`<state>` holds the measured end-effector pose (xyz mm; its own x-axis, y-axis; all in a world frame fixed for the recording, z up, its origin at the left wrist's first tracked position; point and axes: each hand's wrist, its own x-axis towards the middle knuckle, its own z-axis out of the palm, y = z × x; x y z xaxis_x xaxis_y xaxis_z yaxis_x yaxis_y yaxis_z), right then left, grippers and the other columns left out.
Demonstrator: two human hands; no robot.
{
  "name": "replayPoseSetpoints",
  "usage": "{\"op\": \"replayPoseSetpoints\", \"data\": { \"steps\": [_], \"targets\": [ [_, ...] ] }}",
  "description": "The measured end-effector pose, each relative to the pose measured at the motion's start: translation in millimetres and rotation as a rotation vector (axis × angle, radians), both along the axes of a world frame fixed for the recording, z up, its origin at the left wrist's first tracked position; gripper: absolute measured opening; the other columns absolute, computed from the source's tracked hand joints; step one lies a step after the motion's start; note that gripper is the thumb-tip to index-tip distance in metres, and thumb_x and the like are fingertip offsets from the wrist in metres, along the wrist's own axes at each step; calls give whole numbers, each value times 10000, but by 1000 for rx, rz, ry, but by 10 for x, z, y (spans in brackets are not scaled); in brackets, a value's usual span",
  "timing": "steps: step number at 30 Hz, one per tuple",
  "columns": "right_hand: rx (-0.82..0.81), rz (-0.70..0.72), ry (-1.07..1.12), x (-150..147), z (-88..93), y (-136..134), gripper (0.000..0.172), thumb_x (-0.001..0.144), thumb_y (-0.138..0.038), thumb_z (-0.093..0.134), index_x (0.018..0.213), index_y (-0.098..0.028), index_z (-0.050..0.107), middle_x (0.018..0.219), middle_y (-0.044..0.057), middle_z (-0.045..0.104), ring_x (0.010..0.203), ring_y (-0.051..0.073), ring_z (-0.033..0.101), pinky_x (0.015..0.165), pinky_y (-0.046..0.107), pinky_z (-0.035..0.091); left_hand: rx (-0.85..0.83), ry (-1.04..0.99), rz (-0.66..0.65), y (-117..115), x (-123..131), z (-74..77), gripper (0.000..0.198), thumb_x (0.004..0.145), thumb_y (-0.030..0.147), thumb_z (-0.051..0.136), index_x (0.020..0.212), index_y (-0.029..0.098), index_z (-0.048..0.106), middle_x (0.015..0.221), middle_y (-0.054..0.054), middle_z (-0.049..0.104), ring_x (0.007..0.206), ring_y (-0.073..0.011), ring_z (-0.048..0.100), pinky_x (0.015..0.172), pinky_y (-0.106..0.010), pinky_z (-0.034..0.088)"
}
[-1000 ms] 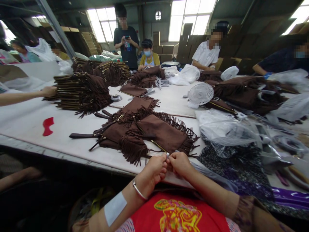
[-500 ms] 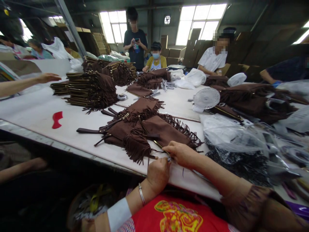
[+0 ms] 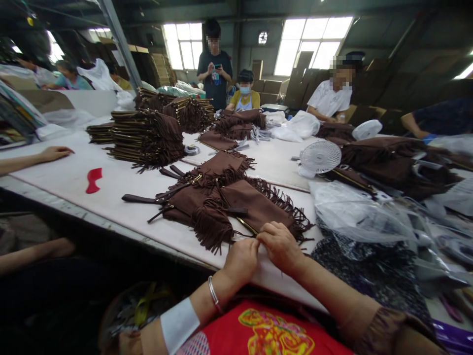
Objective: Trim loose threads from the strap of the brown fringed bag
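A brown fringed pouch [image 3: 254, 199] with a gold zipper lies on the white table in front of me. At its near corner, my right hand [image 3: 279, 244] is closed on the zipper end. Right against it, my left hand [image 3: 242, 259] is closed too, fingertips meeting the right ones. Whatever sits between the left fingers is hidden. More brown fringed pouches [image 3: 185, 204] with dark wrist straps [image 3: 138, 198] lie just beyond, overlapping the held one.
A tall stack of fringed pouches [image 3: 136, 138] stands at the back left. A red scrap [image 3: 94, 180] lies left, near a co-worker's hand [image 3: 57, 154]. To the right are a white fan [image 3: 320, 158], clear plastic bags [image 3: 354, 209] and a brown heap [image 3: 391, 158]. Several people surround the table.
My hands have drawn together, covering the small shiny piece that showed between them. The co-worker's hand at left has lowered to the table. The view has shifted slightly.
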<state>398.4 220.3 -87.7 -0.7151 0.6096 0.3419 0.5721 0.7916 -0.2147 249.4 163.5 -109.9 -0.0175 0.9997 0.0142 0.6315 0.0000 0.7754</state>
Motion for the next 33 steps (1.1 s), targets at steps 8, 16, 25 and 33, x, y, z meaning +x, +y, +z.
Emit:
{"op": "replayPoseSetpoints", "data": {
  "steps": [8, 16, 25, 33],
  "targets": [
    [62, -25, 206, 181, -295, -269, 340, 890, -99, 454, 1163, -171, 643, 1088, 111, 644, 1003, 228, 530, 849, 373, 402, -899, -1228, 199, 130, 44, 117, 304, 923, 353, 356, 679, 184, 421, 470, 113, 212, 358, -43, 111, 397, -167, 75],
    [-1017, -423, 620, 191, -217, -423, 337, 884, -460, 504, 873, -174, 681, 748, 62, 663, 548, 135, 558, 499, 249, 438, -628, -817, 38, -14, 11, 214, 295, 898, 407, 405, 759, 173, 518, 526, 63, 387, 403, -68, 304, 412, -188, 209],
    [-1691, -704, 1140, -124, -102, -358, 272, 832, -384, 620, 770, -123, 582, 569, -13, 543, 393, 62, 445, 361, 167, 312, -498, -527, -63, -211, -109, 399, 291, 865, 427, 516, 763, 159, 567, 629, -2, 571, 531, -117, 535, 508, -223, 399],
    [-1231, -374, 1009, 23, 80, -461, 489, 801, -629, 565, 772, -144, 619, 543, -11, 530, 441, 94, 467, 412, 209, 380, -526, -1325, 203, 600, 59, 339, 201, 808, 286, 650, 883, 117, 572, 810, -90, 669, 688, -170, 656, 671, -301, 543]
  ]
}}
